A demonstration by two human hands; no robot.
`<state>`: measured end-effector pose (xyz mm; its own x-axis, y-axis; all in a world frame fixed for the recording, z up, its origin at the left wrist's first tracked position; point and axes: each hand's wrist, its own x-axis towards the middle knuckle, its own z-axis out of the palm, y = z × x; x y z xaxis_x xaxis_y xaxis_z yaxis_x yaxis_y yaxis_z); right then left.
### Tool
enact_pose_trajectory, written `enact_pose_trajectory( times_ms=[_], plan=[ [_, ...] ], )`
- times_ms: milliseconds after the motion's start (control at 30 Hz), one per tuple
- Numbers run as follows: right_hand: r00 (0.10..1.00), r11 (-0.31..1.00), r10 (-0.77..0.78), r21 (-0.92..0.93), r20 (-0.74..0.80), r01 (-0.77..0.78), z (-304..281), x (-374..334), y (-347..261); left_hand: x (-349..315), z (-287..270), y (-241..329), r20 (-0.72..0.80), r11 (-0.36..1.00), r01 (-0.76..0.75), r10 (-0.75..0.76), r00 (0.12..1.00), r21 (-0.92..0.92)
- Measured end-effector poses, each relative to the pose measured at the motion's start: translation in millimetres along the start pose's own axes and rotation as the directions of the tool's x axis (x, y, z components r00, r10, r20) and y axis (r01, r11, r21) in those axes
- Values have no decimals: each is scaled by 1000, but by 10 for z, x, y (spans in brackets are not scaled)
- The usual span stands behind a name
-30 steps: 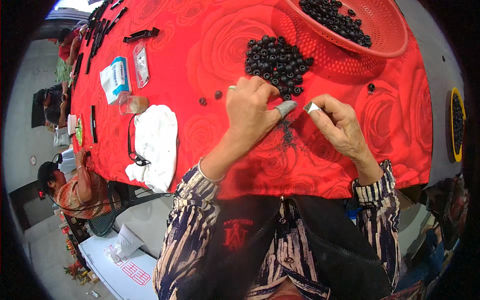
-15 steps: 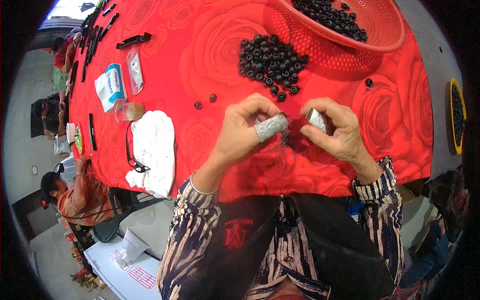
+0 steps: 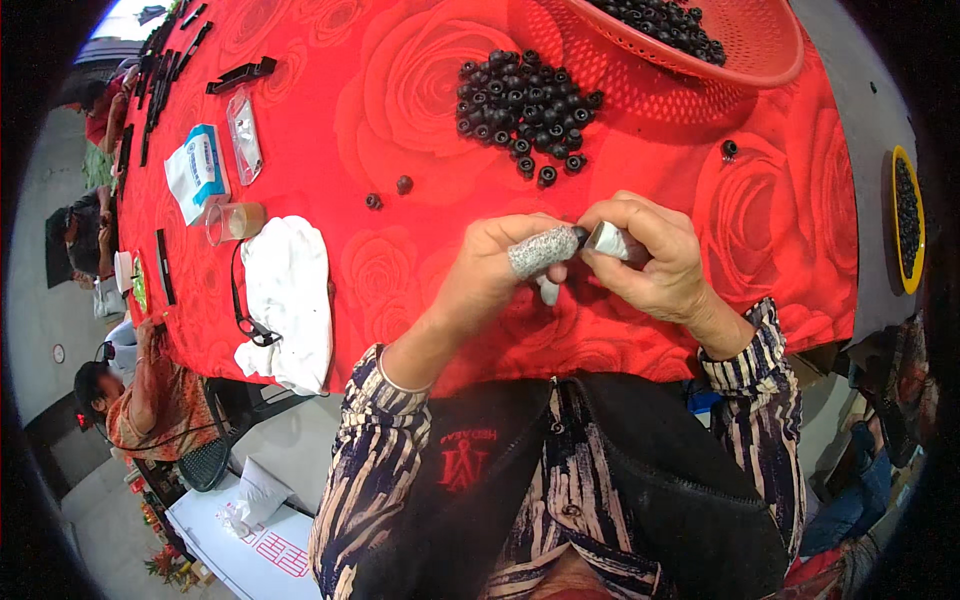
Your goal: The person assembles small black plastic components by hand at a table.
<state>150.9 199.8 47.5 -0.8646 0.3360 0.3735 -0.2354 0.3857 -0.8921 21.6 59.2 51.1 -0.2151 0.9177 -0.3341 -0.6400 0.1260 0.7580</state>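
My left hand [image 3: 482, 268] is closed in a pinch, with a grey speckled wrap [image 3: 543, 252] around its thumb. A small black round part [image 3: 581, 236] shows at that thumb's tip. My right hand [image 3: 655, 262] meets it from the other side, its fingers pinched against the same part. A silvery white wrap [image 3: 612, 241] covers the right thumb or a finger; which one I cannot tell. Under the left hand, a white wrapped fingertip [image 3: 548, 290] pokes out. Beyond both hands lies a pile of black round parts [image 3: 525, 105], several showing hollow centres.
A red perforated basket [image 3: 785, 60] holds more black parts at the far right. Loose parts [image 3: 373, 201] lie left of the pile. Leftward are a white cloth [image 3: 290, 300], eyeglasses [image 3: 256, 330], a plastic cup [image 3: 235, 222] and a tissue pack [image 3: 197, 175]. Other people sit along the left edge.
My hands have come together from slightly apart and now meet at the small black part. The whole view has shifted a little, so the table's things appear further left and higher.
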Motion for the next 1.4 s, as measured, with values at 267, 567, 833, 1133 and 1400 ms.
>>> enact_pose_trajectory(
  times_ms=[267,567,833,1133,1400],
  plan=[
    [999,998,9,-67,-40,-11,17,-5,-96,-42,118,37,-74,981,-103,117,990,165],
    [984,980,-175,-86,31,177,-14,-1,-77,-19,43,24,144,991,112,-101,984,-68],
    [975,968,-218,-124,33,220,24,10,-66,-8,37,-37,146,980,76,-49,988,-185],
    [968,937,-246,-244,40,249,-7,-26,-108,-52,86,-34,123,966,109,-82,989,-233],
    [962,963,-257,-65,91,263,-42,5,-89,-50,-21,38,200,991,130,-129,971,9]
  ],
)
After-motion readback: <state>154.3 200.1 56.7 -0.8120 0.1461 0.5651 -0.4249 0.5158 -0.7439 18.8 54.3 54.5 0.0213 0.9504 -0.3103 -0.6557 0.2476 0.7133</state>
